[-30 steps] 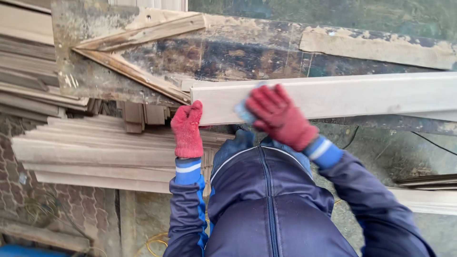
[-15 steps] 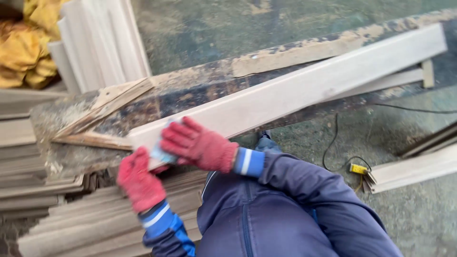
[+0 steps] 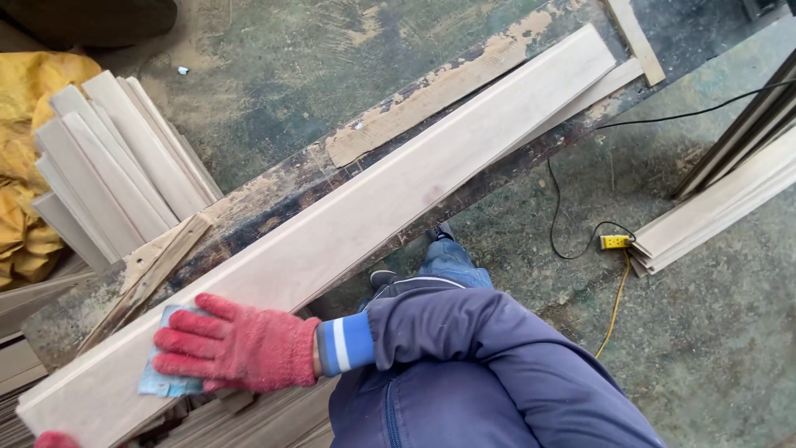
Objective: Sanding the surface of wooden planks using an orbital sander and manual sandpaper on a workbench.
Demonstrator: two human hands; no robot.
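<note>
Red-gloved right hand (image 3: 240,344) now presses the blue sanding pad (image 3: 166,377) flat at the pale board's (image 3: 373,211) near-left end, having slid leftward, while the left hand (image 3: 54,440) has dropped almost out of view, its grip untellable

A pale beige, unpainted long wooden board (image 3: 348,224) lies on a dark brown workbench (image 3: 274,195) blotched with tan. On the board, a red knitted glove (image 3: 240,344) covers a light blue sanding sheet (image 3: 162,382). Beside the glove, a blue-and-white striped cuff (image 3: 344,343) meets a navy jacket sleeve (image 3: 464,332). Beyond the board, a crumpled yellow cloth (image 3: 25,166).
</note>
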